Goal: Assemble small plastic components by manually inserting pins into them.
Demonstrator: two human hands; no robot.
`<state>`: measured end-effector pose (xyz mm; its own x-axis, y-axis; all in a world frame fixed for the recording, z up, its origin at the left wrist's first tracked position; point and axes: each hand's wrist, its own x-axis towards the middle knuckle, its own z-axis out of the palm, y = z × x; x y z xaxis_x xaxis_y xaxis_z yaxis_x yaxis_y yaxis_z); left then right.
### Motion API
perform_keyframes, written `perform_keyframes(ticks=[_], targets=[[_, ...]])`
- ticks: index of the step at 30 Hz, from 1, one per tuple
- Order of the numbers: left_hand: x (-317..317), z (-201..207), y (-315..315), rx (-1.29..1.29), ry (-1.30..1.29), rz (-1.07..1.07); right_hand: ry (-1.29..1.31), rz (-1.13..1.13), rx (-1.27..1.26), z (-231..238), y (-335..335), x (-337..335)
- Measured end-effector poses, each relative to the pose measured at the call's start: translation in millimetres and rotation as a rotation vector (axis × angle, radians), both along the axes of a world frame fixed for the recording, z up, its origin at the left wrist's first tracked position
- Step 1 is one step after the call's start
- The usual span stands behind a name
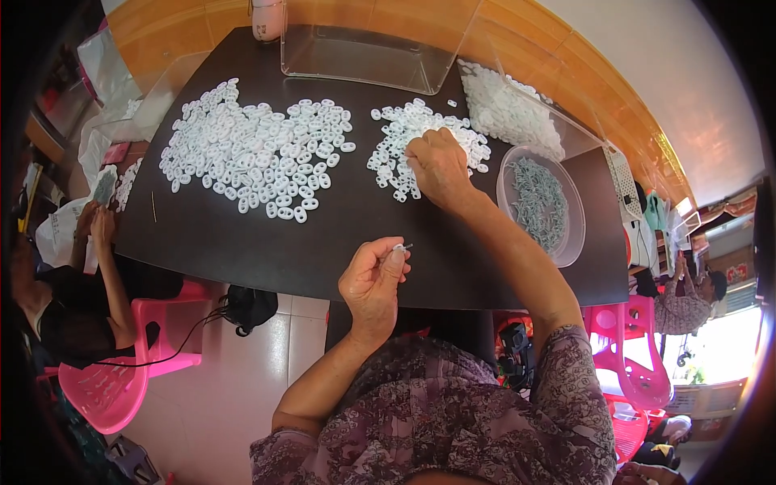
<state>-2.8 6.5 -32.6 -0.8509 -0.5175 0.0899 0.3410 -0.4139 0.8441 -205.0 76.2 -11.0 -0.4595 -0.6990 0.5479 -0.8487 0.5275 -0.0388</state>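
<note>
My left hand (373, 284) is closed in a pinch above the near edge of the dark table. Between thumb and fingers sits a small white plastic piece (398, 249), and a thin grey screw-like pin (409, 246) sticks out of it to the right. My right hand (443, 171) reaches into a pile of small white plastic pieces (396, 129), its fingers bent together; whatever the fingertips hold is hidden. Further left spreads a larger pile of white oval pieces with two holes (267, 153). By my right forearm stands a round clear tub (572, 234) of grey screws (537, 202).
A clear bag of white pieces (513, 109) lies behind the tub. At the back stands a clear plastic box (364, 69) beside a pink bottle (267, 20). A thin stick (153, 207) lies at left. Another person (81, 299) works beyond the left table edge, near a pink chair (105, 388).
</note>
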Motion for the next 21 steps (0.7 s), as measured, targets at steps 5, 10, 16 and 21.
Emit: perform_keyframes(ticks=[5,10,16,21], targets=[[0.0,-1.1,-0.2,0.004,0.005,0.007,-0.11,0.088,-0.185,9.5,4.5,13.8],[0.4,2.0,-0.2,-0.003,-0.025,0.019,-0.169,0.037,-0.184,17.6,34.0,39.6],[0.0,2.7,0.3,-0.012,-0.027,0.029,-0.113,-0.065,-0.2,15.8,43.8,35.6],[-0.7,2.0,2.3,0.01,-0.013,0.029,-0.076,-0.05,-0.118,6.6,18.8,16.7]])
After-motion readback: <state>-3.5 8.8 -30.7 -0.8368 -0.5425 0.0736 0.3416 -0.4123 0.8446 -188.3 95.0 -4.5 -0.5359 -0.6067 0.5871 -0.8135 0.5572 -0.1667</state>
